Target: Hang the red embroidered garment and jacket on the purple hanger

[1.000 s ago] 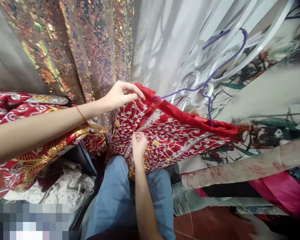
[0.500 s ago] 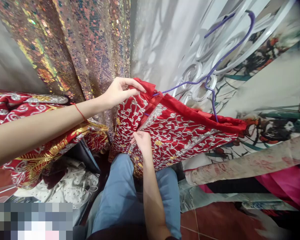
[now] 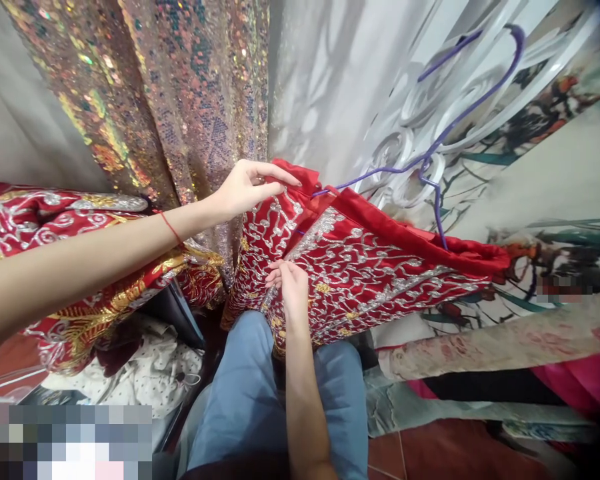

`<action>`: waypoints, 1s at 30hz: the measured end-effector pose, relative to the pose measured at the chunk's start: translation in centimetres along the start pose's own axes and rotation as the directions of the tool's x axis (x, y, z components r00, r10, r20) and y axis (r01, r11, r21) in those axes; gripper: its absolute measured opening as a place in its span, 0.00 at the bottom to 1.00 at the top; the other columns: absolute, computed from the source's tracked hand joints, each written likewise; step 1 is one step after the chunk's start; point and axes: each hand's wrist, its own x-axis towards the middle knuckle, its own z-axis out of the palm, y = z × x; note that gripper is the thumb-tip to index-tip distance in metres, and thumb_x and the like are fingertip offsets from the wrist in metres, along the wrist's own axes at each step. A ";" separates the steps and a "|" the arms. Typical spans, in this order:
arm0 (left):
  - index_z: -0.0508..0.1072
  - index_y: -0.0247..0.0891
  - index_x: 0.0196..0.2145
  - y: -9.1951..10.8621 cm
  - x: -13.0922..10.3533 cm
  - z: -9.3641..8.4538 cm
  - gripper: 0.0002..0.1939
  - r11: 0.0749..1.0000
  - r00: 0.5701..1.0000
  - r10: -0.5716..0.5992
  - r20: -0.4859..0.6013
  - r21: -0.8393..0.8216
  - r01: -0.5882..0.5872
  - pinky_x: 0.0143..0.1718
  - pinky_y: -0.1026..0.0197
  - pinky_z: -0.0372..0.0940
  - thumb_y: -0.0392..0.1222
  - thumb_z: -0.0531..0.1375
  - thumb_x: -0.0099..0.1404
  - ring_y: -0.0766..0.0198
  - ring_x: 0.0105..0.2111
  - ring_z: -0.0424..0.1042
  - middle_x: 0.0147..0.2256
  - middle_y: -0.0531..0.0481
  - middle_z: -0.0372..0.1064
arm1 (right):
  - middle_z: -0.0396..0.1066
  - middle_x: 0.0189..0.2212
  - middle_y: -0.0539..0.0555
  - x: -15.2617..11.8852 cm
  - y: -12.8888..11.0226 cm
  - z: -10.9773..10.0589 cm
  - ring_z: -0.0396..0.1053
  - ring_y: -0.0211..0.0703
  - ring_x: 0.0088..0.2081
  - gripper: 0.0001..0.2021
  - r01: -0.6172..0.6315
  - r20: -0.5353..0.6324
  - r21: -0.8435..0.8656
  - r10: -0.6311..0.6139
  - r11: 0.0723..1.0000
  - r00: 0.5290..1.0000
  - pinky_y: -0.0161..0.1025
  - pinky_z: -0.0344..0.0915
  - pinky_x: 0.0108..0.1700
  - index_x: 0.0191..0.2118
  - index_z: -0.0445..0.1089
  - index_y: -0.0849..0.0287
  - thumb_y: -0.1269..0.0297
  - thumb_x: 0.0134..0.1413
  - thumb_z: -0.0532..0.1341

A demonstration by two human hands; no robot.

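Note:
A red skirt (image 3: 375, 267) with silver and gold embroidery hangs on a purple wire hanger (image 3: 387, 170), its waistband toward the top and right. A slit runs down from the waistband, showing a strip of red lining and a bit of the hanger through it. My left hand (image 3: 247, 190), with a red string at the wrist, pinches the waistband left of the slit between thumb and fingers. Lower down, my right hand (image 3: 291, 283) is closed, thumb against fingers, on the skirt's fabric at the slit's lower end. Whether a zipper pull lies between those fingertips is hidden.
The hanger hooks onto white scrolled metalwork (image 3: 420, 147). Sequinned cloth (image 3: 205, 87) hangs behind. Another red embroidered garment (image 3: 80, 207) lies at left, above white dotted cloth (image 3: 155, 373). Folded fabrics (image 3: 455, 353) are at right. My knees (image 3: 247, 373) are below the skirt.
The view has shifted slightly, so everything sits a little further right and lower. Both hands stay at nearly the same spots on the skirt; the right fingers have loosened a little.

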 end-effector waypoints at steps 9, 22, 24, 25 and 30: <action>0.81 0.35 0.37 -0.1 0.1 0.0 0.11 1.000 1.000 0.001 0.011 -0.019 -0.001 0.43 0.61 0.71 0.36 0.61 0.58 0.61 0.39 0.76 0.35 0.46 0.79 | 0.71 0.17 0.49 -0.7 -2.1 -0.4 0.66 0.33 0.17 0.13 0.082 -0.017 -0.055 -0.083 0.995 0.996 0.30 0.60 0.21 0.29 0.71 0.62 0.57 0.52 0.58; 0.80 0.34 0.38 -0.9 0.3 -0.3 0.11 0.998 0.992 0.067 0.105 -0.024 -0.064 0.44 0.60 0.69 0.39 0.60 0.60 0.63 0.39 0.75 0.40 0.44 0.78 | 0.67 0.16 0.45 -3.9 -2.9 0.2 0.62 0.30 0.16 0.09 0.207 -0.133 0.018 -0.203 0.978 0.970 0.29 0.60 0.21 0.30 0.69 0.60 0.62 0.54 0.56; 0.79 0.34 0.38 -0.6 0.5 -0.7 0.10 0.992 0.982 0.104 0.156 0.057 -0.114 0.47 0.58 0.67 0.40 0.59 0.62 0.63 0.40 0.74 0.40 0.44 0.77 | 0.66 0.16 0.45 -4.0 -1.5 0.2 0.62 0.30 0.17 0.08 0.190 -0.087 0.010 -0.188 0.982 0.978 0.28 0.61 0.21 0.30 0.69 0.60 0.62 0.54 0.57; 0.78 0.35 0.38 -0.2 0.4 -0.9 0.10 0.980 0.974 0.124 0.188 0.132 -0.150 0.48 0.57 0.67 0.40 0.58 0.63 0.62 0.41 0.74 0.40 0.44 0.76 | 0.66 0.16 0.45 -4.0 -0.8 0.1 0.62 0.30 0.17 0.08 0.179 -0.052 -0.008 -0.179 0.984 0.983 0.28 0.62 0.22 0.30 0.70 0.61 0.62 0.54 0.57; 0.72 0.38 0.45 3.3 -3.1 0.0 0.12 0.715 0.974 0.140 0.178 0.662 -0.224 0.55 0.46 0.62 0.38 0.54 0.65 0.53 0.49 0.70 0.46 0.41 0.71 | 0.66 0.16 0.45 -3.7 0.2 -0.6 0.63 0.30 0.18 0.09 0.152 0.049 -0.103 -0.147 0.983 0.988 0.28 0.61 0.22 0.30 0.70 0.61 0.63 0.53 0.56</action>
